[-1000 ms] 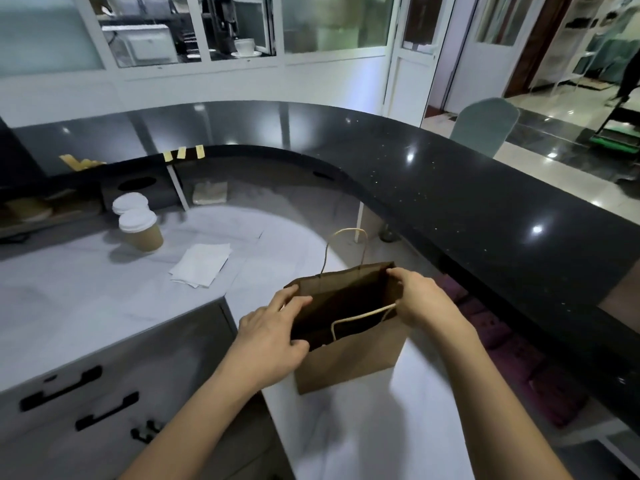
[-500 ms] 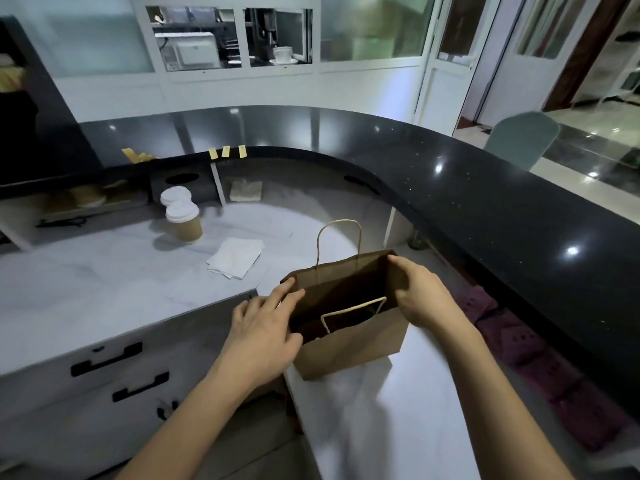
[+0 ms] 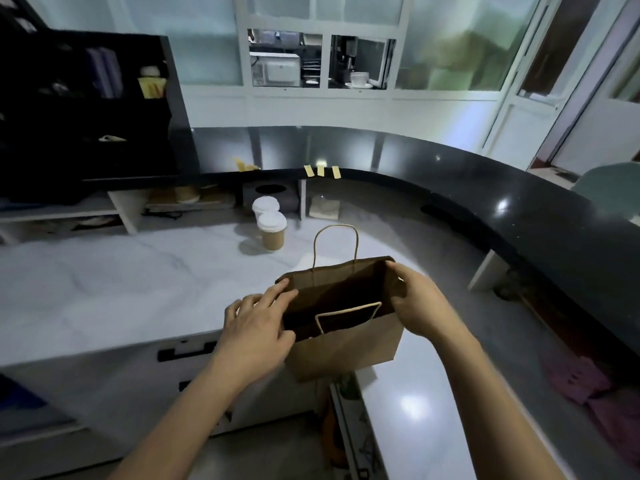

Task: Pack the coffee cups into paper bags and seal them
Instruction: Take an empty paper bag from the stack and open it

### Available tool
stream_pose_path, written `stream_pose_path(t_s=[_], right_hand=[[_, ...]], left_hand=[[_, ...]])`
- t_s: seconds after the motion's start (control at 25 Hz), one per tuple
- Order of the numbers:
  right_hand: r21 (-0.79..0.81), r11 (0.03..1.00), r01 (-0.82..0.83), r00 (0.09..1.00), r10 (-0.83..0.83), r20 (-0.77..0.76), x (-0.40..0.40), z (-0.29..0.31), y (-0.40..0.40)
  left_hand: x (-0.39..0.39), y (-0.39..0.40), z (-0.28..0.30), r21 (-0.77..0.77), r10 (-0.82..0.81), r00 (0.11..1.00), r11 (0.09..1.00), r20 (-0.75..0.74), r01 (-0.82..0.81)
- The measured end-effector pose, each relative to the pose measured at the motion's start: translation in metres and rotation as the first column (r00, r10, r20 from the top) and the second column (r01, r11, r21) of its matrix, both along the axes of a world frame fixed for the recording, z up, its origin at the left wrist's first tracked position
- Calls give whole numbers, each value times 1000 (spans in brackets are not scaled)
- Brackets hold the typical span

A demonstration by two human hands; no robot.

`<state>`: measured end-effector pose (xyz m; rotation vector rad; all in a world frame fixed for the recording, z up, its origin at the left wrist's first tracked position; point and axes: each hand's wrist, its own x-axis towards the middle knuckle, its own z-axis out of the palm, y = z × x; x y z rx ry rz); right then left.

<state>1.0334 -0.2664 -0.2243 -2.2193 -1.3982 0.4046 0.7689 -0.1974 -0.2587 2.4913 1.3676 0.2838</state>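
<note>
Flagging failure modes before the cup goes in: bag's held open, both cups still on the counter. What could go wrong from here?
1. The bag is gripped at its two ends by the left hand and right hand. Reaching for a cup frees one end, so the mouth may collapse.
2. The bag's base looks to overhang the counter edge; set down there, it could tip.
3. The near handle droops into the opening and could snag a cup.

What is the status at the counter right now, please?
Left hand and right hand both grip the paper bag, mouth held open. Two lidded cups on the counter beyond, unpacked. Nothing between.
</note>
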Motion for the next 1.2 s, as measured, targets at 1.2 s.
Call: stream_pose_path(t_s=[1.2], right_hand=[[-35,948,-316,946,313,-81,-226,-35,335]], left_hand=[[-239,264,-13,-65,324,945,943,-40,-326]])
